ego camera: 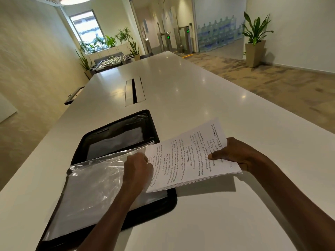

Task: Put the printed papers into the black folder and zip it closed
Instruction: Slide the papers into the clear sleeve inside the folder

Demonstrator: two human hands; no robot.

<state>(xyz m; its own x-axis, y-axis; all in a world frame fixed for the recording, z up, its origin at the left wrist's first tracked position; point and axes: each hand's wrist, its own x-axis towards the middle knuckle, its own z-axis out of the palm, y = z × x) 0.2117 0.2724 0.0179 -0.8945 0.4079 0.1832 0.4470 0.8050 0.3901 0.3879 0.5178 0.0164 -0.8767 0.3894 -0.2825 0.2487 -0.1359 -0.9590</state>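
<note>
The black folder (117,131) lies open on the white table, its zipper undone all round. Clear plastic sleeves (90,187) cover its near half. A stack of printed papers (188,156) hovers tilted over the folder's right edge. My right hand (233,153) grips the stack's right end, thumb on top. My left hand (137,169) is at the stack's left end with curled fingers, where the papers meet the edge of a plastic sleeve. Whether it pinches the sleeve or the papers is hidden by the hand.
The long white table (199,91) stretches ahead, with a cable slot (135,91) just beyond the folder. The table's left edge runs close to the folder. A potted plant (255,42) stands by the right wall.
</note>
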